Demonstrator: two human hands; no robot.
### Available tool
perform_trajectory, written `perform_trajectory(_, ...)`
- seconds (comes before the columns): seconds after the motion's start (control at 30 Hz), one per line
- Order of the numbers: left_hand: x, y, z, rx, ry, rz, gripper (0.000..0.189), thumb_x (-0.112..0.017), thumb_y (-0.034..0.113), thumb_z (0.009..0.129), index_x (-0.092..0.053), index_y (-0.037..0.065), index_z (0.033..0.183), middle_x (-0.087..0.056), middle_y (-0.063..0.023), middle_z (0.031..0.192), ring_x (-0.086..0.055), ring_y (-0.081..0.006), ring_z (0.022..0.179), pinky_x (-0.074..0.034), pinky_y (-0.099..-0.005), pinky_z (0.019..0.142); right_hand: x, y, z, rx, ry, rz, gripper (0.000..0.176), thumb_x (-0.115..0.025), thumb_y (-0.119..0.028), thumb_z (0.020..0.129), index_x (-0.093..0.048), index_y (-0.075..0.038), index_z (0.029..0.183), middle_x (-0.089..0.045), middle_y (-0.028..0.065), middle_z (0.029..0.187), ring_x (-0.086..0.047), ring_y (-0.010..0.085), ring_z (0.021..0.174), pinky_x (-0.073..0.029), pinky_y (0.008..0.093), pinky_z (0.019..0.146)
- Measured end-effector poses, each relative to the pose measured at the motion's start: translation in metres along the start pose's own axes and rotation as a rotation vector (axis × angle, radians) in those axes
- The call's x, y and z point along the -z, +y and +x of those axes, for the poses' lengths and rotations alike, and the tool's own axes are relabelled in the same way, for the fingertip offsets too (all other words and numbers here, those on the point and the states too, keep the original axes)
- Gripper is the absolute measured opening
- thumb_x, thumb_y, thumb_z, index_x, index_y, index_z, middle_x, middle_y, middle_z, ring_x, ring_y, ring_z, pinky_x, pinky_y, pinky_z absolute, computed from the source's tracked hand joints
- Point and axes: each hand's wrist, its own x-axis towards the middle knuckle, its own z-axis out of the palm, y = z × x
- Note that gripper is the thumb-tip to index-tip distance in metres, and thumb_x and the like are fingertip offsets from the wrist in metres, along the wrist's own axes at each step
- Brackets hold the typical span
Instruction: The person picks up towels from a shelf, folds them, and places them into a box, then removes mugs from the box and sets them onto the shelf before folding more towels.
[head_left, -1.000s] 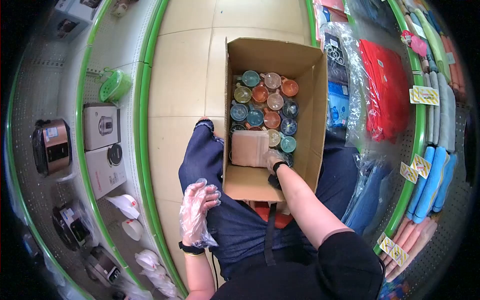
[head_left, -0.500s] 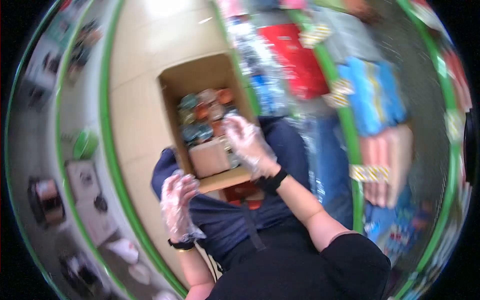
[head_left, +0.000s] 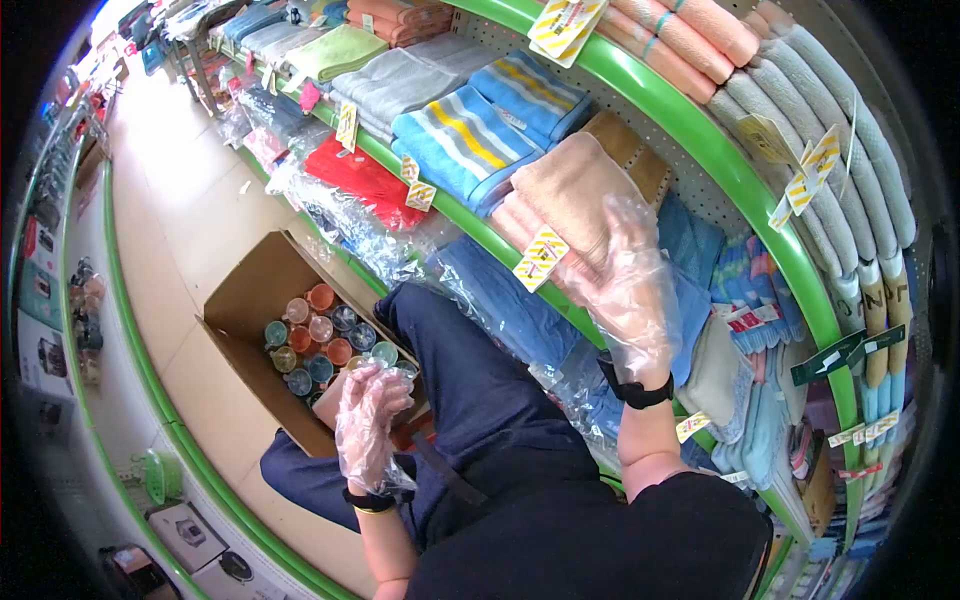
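My right hand, in a clear plastic glove, reaches onto the shelf and lies on a stack of folded peach towels, its fingers stretched over their right side. Gloved in the same clear plastic, my left hand hovers at the near edge of a cardboard box, fingers partly curled; whether it touches anything is unclear. Inside the box stand several small round containers in orange, teal, yellow and dark blue. A pinkish-beige item beside them is partly hidden by my left hand.
Blue striped towels and grey towels sit left of the peach stack. Green shelf edges carry striped price tags. Plastic-wrapped red cloth lies on the lower shelf. Another shelf with boxed goods stands at the left.
The view has turned toward the right-hand shelf. My right hand has left the box and moved onto the peach towels. My left hand remains by the box's near edge.
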Motion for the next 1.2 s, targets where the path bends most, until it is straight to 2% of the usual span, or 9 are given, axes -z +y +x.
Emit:
perform_trajectory(0.5,0.008,-0.007,-0.014,-0.064,-0.023,-0.082,0.037,-0.057,0.018,0.093,-0.046,-0.001,0.123,-0.06,-0.0167,0.108,-0.062,-0.0237,0.092,-0.054,-0.0329,0.079,-0.009,0.015,0.011,-0.219,-0.127,-0.026,0.05,-0.06,-0.003,0.073,-0.056,-0.006,0.123,-0.061,0.0207,0.114,-0.06,0.0355,0.1,-0.048,0.0387,0.087)
perform_trajectory(0.6,0.004,0.003,-0.016,-0.056,0.008,-0.121,0.033,-0.055,0.016,0.093,-0.047,-0.001,0.121,-0.059,-0.0165,0.107,-0.062,-0.0229,0.092,-0.053,-0.0324,0.08,0.0,0.013,0.013,0.029,0.177,0.058,0.04,-0.06,-0.005,0.079,-0.055,-0.004,0.119,-0.061,0.0153,0.117,-0.06,0.0329,0.104,-0.047,0.0384,0.089)
perform_trajectory(0.73,-0.009,0.016,-0.013,-0.079,-0.059,-0.287,0.037,-0.049,0.02,0.095,-0.045,-0.004,0.123,-0.056,-0.0216,0.116,-0.059,-0.0313,0.105,-0.048,-0.0409,0.092,0.034,-0.033,0.008,0.144,0.216,-0.076,0.039,-0.064,-0.007,0.079,-0.057,-0.006,0.117,-0.062,0.0135,0.114,-0.061,0.0306,0.102,-0.048,0.037,0.087)
perform_trajectory(0.83,-0.011,0.033,-0.005,-0.062,-0.078,-0.431,0.055,-0.049,0.037,0.095,-0.042,-0.008,0.127,-0.051,-0.0284,0.124,-0.051,-0.0409,0.116,-0.041,-0.0481,0.101,0.037,-0.059,-0.002,0.385,0.069,0.043,0.039,-0.065,-0.006,0.079,-0.058,-0.008,0.117,-0.063,0.0114,0.111,-0.062,0.03,0.101,-0.049,0.0377,0.083)
perform_trajectory(0.93,0.005,0.041,-0.004,0.164,-0.357,-0.759,0.083,-0.05,0.06,0.086,-0.036,-0.008,0.131,-0.046,-0.0298,0.129,-0.044,-0.0476,0.12,-0.039,-0.0511,0.102,0.014,-0.084,-0.016,0.752,-0.097,0.205,0.03,-0.064,-0.007,0.079,-0.062,-0.01,0.108,-0.064,0.0084,0.109,-0.063,0.0267,0.098,-0.05,0.0373,0.076)
perform_trajectory(0.97,0.022,0.035,-0.006,0.147,-0.377,-1.046,0.083,-0.049,0.062,0.086,-0.035,-0.004,0.134,-0.045,-0.0258,0.132,-0.045,-0.0425,0.121,-0.04,-0.051,0.101,0.002,-0.099,-0.022,0.776,-0.15,0.382,0.022,-0.06,-0.004,0.078,-0.063,-0.008,0.099,-0.065,0.011,0.105,-0.064,0.0244,0.099,-0.054,0.0363,0.082)
perform_trajectory(1.03,0.045,0.018,-0.023,-0.441,0.011,0.108,0.082,-0.052,0.062,0.084,-0.037,0.0,0.135,-0.048,-0.0208,0.132,-0.049,-0.0356,0.119,-0.041,-0.0498,0.1,-0.029,-0.114,-0.042,0.965,-0.28,0.579,0.031,-0.06,-0.008,0.076,-0.063,-0.007,0.106,-0.064,0.0108,0.109,-0.063,0.0222,0.103,-0.052,0.0375,0.087)
perform_trajectory(1.1,0.071,0.017,-0.025,0.062,0.087,-0.555,0.078,-0.056,0.055,0.085,-0.036,0.0,0.136,-0.049,-0.0181,0.132,-0.052,-0.0314,0.116,-0.042,-0.0475,0.1,-0.05,-0.123,-0.066,1.029,-0.372,0.637,0.031,-0.056,-0.011,0.08,-0.062,-0.008,0.11,-0.062,0.0083,0.118,-0.06,0.0235,0.11,-0.042,0.0505,0.099)
perform_trajectory(1.2,0.079,0.018,-0.052,0.125,0.024,-0.538,0.067,-0.059,0.031,0.081,-0.037,-0.002,0.134,-0.05,-0.0197,0.13,-0.052,-0.034,0.116,-0.042,-0.0469,0.101,-0.081,-0.12,-0.09,0.954,-0.427,0.785,0.032,-0.056,-0.012,0.08,-0.061,-0.009,0.112,-0.062,0.0076,0.117,-0.057,0.0244,0.114,-0.035,0.0547,0.103)
